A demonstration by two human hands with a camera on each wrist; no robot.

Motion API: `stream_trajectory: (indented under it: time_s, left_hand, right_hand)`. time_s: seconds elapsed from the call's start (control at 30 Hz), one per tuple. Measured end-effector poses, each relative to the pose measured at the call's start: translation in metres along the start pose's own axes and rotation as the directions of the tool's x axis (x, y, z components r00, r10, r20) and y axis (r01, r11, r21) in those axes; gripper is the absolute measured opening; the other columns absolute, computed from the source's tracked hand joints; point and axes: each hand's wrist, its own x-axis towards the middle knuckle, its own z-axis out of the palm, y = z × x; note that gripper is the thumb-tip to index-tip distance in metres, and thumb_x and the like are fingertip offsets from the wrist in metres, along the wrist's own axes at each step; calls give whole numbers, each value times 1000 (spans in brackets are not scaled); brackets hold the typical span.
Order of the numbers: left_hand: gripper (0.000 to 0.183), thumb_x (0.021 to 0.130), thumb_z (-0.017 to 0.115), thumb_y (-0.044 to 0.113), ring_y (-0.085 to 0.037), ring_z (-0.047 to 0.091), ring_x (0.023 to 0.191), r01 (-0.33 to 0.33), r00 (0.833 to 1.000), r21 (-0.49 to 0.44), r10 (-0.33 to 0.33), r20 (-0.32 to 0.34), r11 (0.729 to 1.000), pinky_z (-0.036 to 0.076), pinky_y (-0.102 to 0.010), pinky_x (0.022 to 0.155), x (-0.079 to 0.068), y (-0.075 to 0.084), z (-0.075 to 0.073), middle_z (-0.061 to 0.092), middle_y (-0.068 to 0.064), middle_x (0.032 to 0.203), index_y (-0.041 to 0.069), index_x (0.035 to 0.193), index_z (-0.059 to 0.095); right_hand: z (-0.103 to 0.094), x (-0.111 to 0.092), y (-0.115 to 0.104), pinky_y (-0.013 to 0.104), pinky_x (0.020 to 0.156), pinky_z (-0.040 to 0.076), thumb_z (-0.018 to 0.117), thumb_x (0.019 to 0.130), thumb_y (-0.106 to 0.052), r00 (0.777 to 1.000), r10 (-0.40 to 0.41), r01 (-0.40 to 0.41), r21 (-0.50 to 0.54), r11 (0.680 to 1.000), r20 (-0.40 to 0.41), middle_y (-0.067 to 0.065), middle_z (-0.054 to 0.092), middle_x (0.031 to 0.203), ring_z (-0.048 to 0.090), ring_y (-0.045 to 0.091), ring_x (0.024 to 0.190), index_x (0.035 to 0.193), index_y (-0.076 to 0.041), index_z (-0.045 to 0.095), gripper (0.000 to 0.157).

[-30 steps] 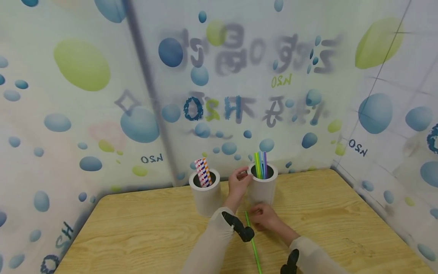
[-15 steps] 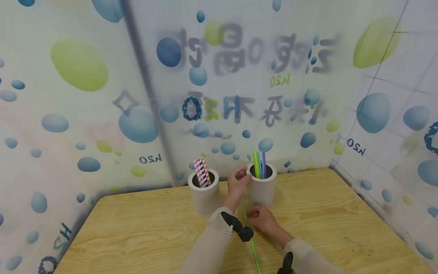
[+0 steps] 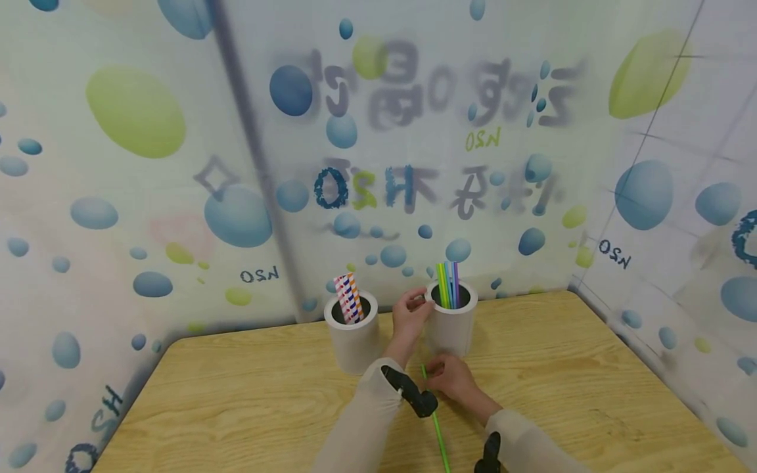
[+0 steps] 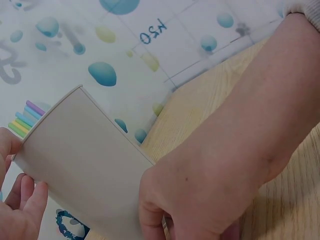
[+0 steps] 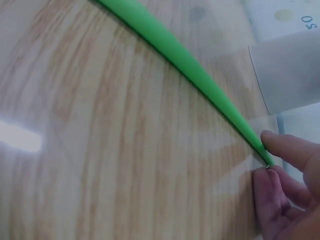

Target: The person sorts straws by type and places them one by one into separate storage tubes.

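Observation:
At the white cup (image 3: 451, 334) on the right, my left hand (image 3: 411, 316) holds the rim, its fingers bent against the near-left side. Plain coloured straws (image 3: 447, 286) stand in this cup, in green, yellow, blue and purple. A green straw (image 3: 438, 430) lies on the table in front, running toward me. My right hand (image 3: 454, 378) is low by the cup's base, thumb and fingers pinching the far end of the green straw (image 5: 200, 75), as the right wrist view shows. In the left wrist view my right hand's fingertips are mostly hidden.
A second white cup (image 3: 357, 345) stands to the left, holding patterned paper straws (image 3: 350, 299). The wooden table (image 3: 236, 401) ends at a printed curtain (image 3: 177, 197) behind the cups and another on the right.
My right hand has shifted slightly left, from beside the green straw onto its far end. The left hand stays at the right cup's rim; the cups stand as before.

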Motion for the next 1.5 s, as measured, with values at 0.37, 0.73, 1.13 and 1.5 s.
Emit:
stream_trajectory:
  time_s: [0.37,0.73,1.13,1.5]
  left_hand:
    - [30,81,66,6,-22,56,93,1,1000,-10,-1,4,1000,50,-30,80,2,-1,1,56,-11,99,4,111,63]
    - [30,82,65,6,-22,55,96,18,1000,0,-18,3,1000,49,-31,83,1,3,1,56,-10,102,6,112,63]
    - [31,80,67,7,-21,55,94,15,1000,-2,-15,-2,1000,49,-31,81,1,1,0,57,-10,100,5,111,63]
    - [31,80,67,8,-22,56,92,3,1000,-3,-3,-5,1000,50,-31,81,0,1,0,57,-10,99,5,111,63]
  right_hand:
    - [-3,-1,-3,30,50,49,78,65,-2,998,28,-31,55,998,50,6,60,74,54,16,61,89,4,61,30]
    - [-5,0,-8,31,49,51,77,67,2,992,72,-80,83,993,100,7,58,74,54,15,58,92,5,58,32]
    - [-8,1,-11,31,51,51,75,68,2,987,100,-108,59,992,126,8,58,73,54,16,57,92,7,58,30]
    - [-4,4,-9,22,40,41,68,65,2,990,40,-36,-32,999,134,-2,45,54,45,10,45,63,-5,55,15]
